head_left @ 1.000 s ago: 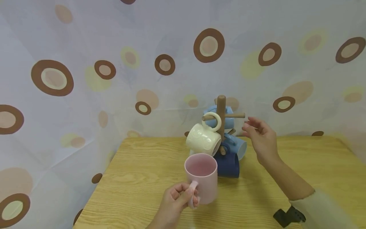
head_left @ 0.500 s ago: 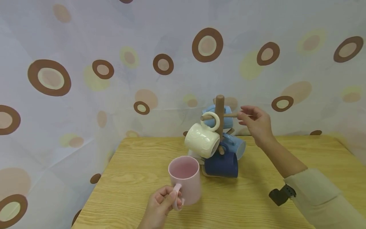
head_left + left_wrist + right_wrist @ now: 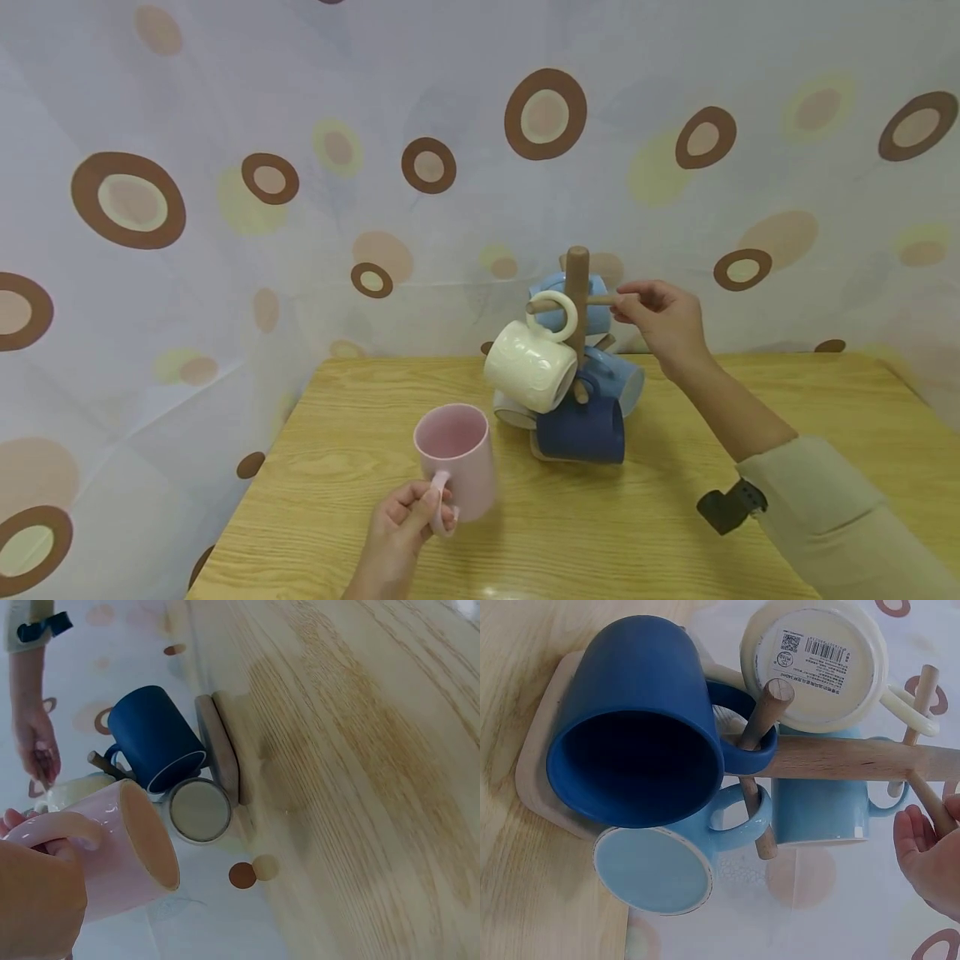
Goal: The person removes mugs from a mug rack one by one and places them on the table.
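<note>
Moved left, clear of rack, since second ago: pink mug (image 3: 465, 467), over desk (image 3: 352, 433), left hand (image 3: 397, 521) with grip curled round handle (image 3: 440, 481). Farther off, on wooden rack (image 3: 577, 283): dark blue mug (image 3: 581, 430) low in front, cream mug (image 3: 528, 367) above, tilted. Drawn inward: right hand (image 3: 670, 329), grip pinching outer end of upper peg (image 3: 601, 300). Beyond: light blue mugs (image 3: 619, 385), then spotted cloth (image 3: 480, 75).
</note>
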Available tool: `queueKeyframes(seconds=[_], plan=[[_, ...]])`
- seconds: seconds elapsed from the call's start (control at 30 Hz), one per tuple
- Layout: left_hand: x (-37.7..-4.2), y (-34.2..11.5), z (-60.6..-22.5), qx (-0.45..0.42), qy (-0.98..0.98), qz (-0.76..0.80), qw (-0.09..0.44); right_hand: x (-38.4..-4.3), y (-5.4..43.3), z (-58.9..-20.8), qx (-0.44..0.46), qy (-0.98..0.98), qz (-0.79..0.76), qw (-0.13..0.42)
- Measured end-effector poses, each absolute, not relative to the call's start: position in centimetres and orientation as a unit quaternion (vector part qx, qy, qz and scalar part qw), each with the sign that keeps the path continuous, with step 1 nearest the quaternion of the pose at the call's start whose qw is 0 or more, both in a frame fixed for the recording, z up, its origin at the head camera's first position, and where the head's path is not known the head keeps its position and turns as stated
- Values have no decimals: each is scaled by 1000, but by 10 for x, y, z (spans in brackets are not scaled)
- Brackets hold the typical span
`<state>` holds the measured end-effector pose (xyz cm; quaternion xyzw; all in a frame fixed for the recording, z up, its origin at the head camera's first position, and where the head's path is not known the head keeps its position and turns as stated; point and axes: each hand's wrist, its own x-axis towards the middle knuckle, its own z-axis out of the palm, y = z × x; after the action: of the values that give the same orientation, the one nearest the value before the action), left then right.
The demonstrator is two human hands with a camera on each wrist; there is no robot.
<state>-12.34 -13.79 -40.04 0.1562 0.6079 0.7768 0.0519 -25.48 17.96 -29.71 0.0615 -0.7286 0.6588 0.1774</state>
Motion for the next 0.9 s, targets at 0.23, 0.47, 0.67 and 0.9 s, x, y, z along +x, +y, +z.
queueKeyframes(seconds=[0.23, 0.47, 0.67, 0.9], plan=[[-129, -137, -405, 94, 635, 767, 14, -255, 177, -298, 60, -746, 639, 175], [-138, -144, -412, 79, 640, 765, 9, -256, 180, -293, 59, -762, 625, 159], [-149, -154, -412, 57, 652, 756, 13, -256, 181, -291, 59, -762, 626, 154], [-162, -165, -415, 47, 656, 753, 8, -257, 184, -291, 83, -761, 627, 145]])
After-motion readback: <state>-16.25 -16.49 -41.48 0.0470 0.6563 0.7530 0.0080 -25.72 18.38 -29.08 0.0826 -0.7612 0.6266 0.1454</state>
